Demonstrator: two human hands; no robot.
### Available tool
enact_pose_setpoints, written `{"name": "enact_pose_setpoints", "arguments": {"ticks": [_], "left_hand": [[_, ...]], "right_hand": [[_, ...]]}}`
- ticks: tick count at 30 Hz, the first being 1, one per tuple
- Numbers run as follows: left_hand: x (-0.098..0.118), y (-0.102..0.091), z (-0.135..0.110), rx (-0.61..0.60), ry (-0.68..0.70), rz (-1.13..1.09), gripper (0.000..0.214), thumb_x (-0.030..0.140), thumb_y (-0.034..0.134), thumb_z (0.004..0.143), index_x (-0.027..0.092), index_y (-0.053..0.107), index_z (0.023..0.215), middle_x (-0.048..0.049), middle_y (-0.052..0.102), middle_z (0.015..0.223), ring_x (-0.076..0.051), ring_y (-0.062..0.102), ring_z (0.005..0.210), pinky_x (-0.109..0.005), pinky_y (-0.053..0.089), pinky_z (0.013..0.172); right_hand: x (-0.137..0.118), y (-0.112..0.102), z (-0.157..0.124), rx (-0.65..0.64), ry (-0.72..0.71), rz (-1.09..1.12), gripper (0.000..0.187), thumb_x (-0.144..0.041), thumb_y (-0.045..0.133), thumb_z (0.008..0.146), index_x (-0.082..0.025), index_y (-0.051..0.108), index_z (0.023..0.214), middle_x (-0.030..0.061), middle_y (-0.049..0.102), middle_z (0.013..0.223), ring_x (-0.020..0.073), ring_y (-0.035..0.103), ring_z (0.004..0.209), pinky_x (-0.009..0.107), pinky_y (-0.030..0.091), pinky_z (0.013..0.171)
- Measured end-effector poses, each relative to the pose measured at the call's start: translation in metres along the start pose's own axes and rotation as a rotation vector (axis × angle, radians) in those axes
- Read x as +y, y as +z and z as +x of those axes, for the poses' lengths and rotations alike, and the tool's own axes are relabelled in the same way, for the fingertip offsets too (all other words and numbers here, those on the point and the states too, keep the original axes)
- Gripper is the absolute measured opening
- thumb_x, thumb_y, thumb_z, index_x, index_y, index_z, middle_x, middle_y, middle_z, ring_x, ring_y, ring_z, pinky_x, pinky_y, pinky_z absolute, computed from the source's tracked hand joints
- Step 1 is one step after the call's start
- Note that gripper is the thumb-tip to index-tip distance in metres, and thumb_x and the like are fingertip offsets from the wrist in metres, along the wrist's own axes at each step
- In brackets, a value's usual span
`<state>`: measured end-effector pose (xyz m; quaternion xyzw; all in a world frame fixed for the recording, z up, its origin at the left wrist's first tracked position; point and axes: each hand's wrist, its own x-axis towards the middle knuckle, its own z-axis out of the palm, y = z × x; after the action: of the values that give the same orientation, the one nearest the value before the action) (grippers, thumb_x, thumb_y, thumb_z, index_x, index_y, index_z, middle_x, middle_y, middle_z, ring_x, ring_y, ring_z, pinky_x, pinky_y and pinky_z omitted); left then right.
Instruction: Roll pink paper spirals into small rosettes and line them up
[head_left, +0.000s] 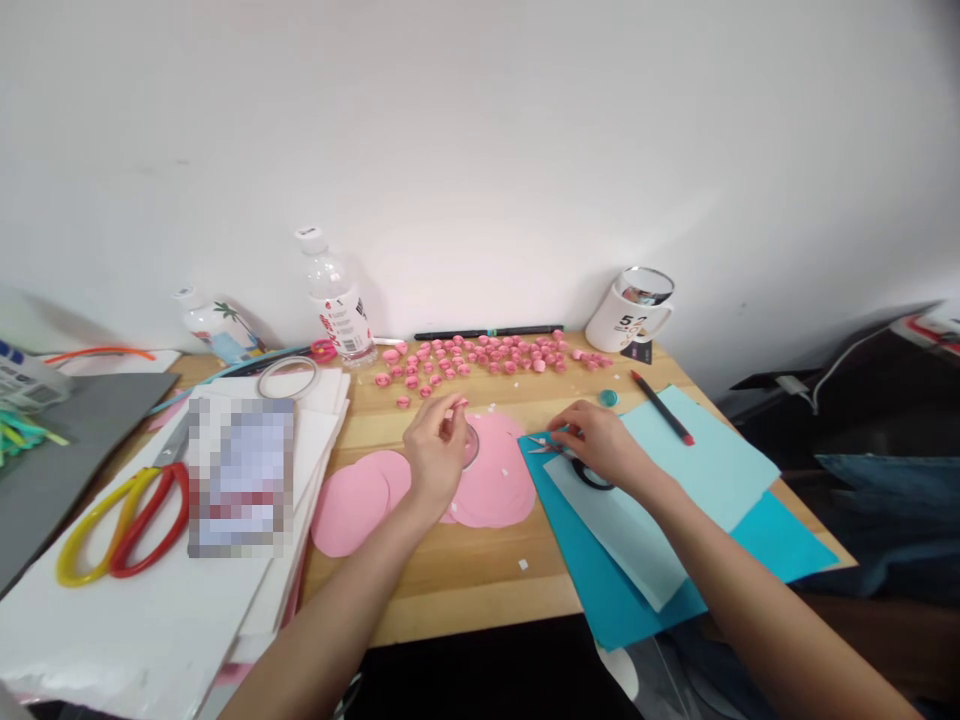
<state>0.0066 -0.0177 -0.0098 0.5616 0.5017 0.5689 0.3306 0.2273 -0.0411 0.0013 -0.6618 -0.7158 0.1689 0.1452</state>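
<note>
My left hand (435, 445) is closed in a pinch above the pink paper circles (495, 490), with a small piece of pink paper (460, 404) at its fingertips. Partly behind that hand, a roll of tape (471, 447) rests on the circles. Over the blue sheets, my right hand (600, 440) has its fingers closed around the middle of small scissors (592, 476). Their blades point left, slightly parted, and one black handle loop shows below the hand. Beyond both hands lie many small rolled pink paper pieces (510, 352), spread across the back of the table.
Blue paper (787, 545) overhangs the table's front right edge, with a red-tipped pencil (664, 408) on lighter sheets. A white mug (619, 318) and a plastic bottle (341, 310) stand at the back. Red-and-yellow scissors (150, 520) lie on white paper at left.
</note>
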Motion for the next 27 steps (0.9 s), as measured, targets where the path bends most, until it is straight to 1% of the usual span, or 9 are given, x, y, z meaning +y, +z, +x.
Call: {"name": "enact_pose_setpoints", "arguments": {"ticks": [2, 4, 6, 12, 18, 20, 23, 25, 27], "left_hand": [[0.003, 0.000, 0.002, -0.042, -0.101, -0.074, 0.017, 0.028, 0.061, 0.074, 0.019, 0.068, 0.086, -0.0023, 0.066, 0.070, -0.011, 0.057, 0.050, -0.023, 0.044, 0.050], [0.006, 0.000, 0.004, -0.094, -0.213, -0.177, 0.018, 0.029, 0.062, 0.072, 0.016, 0.068, 0.085, 0.0010, 0.061, 0.052, -0.010, 0.053, 0.042, -0.022, 0.043, 0.046], [0.009, -0.001, 0.007, -0.130, -0.283, -0.275, 0.020, 0.029, 0.064, 0.071, 0.014, 0.068, 0.084, 0.0021, 0.058, 0.046, -0.010, 0.052, 0.040, -0.022, 0.044, 0.045], [0.012, -0.001, 0.010, -0.177, -0.434, -0.483, 0.020, 0.026, 0.071, 0.063, 0.013, 0.070, 0.078, -0.0027, 0.066, 0.063, -0.011, 0.059, 0.051, -0.023, 0.047, 0.048], [0.005, 0.002, 0.010, -0.164, -0.495, -0.593, 0.025, 0.028, 0.076, 0.058, 0.013, 0.072, 0.078, -0.0056, 0.069, 0.072, -0.016, 0.065, 0.068, -0.030, 0.052, 0.067], [0.003, 0.002, 0.010, -0.166, -0.511, -0.638, 0.025, 0.026, 0.078, 0.056, 0.014, 0.072, 0.078, -0.0055, 0.070, 0.074, -0.015, 0.065, 0.070, -0.031, 0.051, 0.071], [0.002, 0.003, 0.010, -0.183, -0.525, -0.675, 0.025, 0.026, 0.079, 0.055, 0.015, 0.073, 0.078, -0.0048, 0.070, 0.076, -0.015, 0.065, 0.073, -0.029, 0.050, 0.073], [0.001, 0.003, 0.009, -0.188, -0.497, -0.654, 0.024, 0.026, 0.077, 0.058, 0.016, 0.073, 0.080, -0.0052, 0.071, 0.078, -0.015, 0.065, 0.075, -0.029, 0.050, 0.074], [-0.001, 0.003, 0.009, -0.191, -0.463, -0.618, 0.024, 0.027, 0.076, 0.061, 0.016, 0.073, 0.082, -0.0058, 0.071, 0.080, -0.016, 0.065, 0.077, -0.030, 0.050, 0.075]], "right_hand": [[0.001, 0.006, 0.004, -0.041, 0.013, 0.016, 0.016, -0.023, 0.054, 0.078, -0.017, 0.068, 0.075, 0.0063, 0.061, 0.080, 0.0163, 0.057, 0.069, 0.027, 0.042, 0.065], [0.003, 0.010, 0.006, -0.065, 0.026, 0.011, 0.017, -0.026, 0.054, 0.079, -0.018, 0.068, 0.075, 0.0057, 0.059, 0.079, 0.0157, 0.056, 0.069, 0.026, 0.042, 0.064], [0.005, 0.013, 0.007, -0.076, 0.037, 0.001, 0.016, -0.028, 0.055, 0.078, -0.018, 0.068, 0.076, 0.0049, 0.058, 0.079, 0.0150, 0.055, 0.067, 0.025, 0.041, 0.063], [0.005, 0.018, 0.007, -0.079, 0.077, -0.013, 0.016, -0.027, 0.053, 0.079, -0.018, 0.064, 0.072, 0.0044, 0.055, 0.082, 0.0136, 0.054, 0.065, 0.025, 0.040, 0.061], [0.004, 0.021, 0.002, -0.052, 0.103, 0.055, 0.019, -0.028, 0.047, 0.082, -0.019, 0.058, 0.070, 0.0055, 0.055, 0.089, 0.0153, 0.056, 0.069, 0.027, 0.040, 0.061], [0.005, 0.020, 0.001, -0.040, 0.080, 0.131, 0.021, -0.030, 0.045, 0.083, -0.019, 0.054, 0.067, 0.0054, 0.056, 0.084, 0.0167, 0.056, 0.073, 0.028, 0.041, 0.064], [0.001, 0.017, 0.000, -0.011, 0.048, 0.303, 0.024, -0.035, 0.045, 0.082, -0.019, 0.049, 0.065, 0.0029, 0.054, 0.070, 0.0180, 0.055, 0.071, 0.031, 0.043, 0.065], [-0.009, 0.014, -0.001, 0.029, 0.085, 0.490, 0.023, -0.040, 0.049, 0.080, -0.019, 0.050, 0.070, 0.0016, 0.054, 0.067, 0.0171, 0.055, 0.068, 0.031, 0.045, 0.063], [-0.025, 0.010, -0.002, 0.067, 0.124, 0.716, 0.025, -0.044, 0.055, 0.076, -0.019, 0.052, 0.075, 0.0017, 0.057, 0.071, 0.0154, 0.055, 0.067, 0.030, 0.047, 0.062]]}}
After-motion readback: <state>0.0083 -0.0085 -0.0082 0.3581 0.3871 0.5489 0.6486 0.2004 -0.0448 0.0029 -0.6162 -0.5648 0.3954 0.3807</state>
